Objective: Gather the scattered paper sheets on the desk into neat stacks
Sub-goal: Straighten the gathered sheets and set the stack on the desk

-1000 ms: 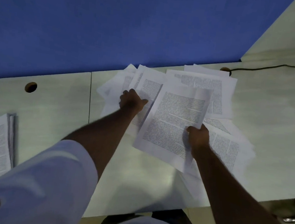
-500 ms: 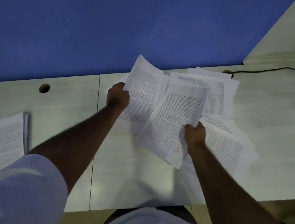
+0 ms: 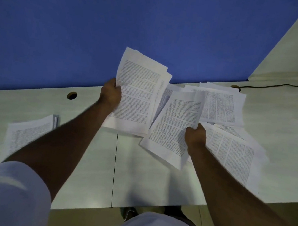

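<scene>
In the head view, a pale worktop is seen from above, backed by a blue partition. The left hand is closed on the left edge of a raised bundle of printed sheets, with the thumb laid over the front of the top page. The bundle is held tilted, its upper end lifted in front of the partition and its lower end down near the worktop; several page edges are fanned out along its right side. The right hand is closed on the right edge of a second printed sheet, which is held slanted just beside the bundle, its left edge overlapping the bundle's lower right corner. Whether one page or more is gripped there cannot be told.

Behind and to the right of the right hand, loose sheets are left lying flat and overlapped on the worktop, and more scattered pages are spread under and beyond the right forearm, reaching to the near edge of the worktop. Well apart, at the left, a gathered stack is laid on the worktop, partly hidden by the left forearm. A round cable hole is cut in the worktop near the partition, and a black cable is run along the far right. A light sleeve is seen at the lower left.
</scene>
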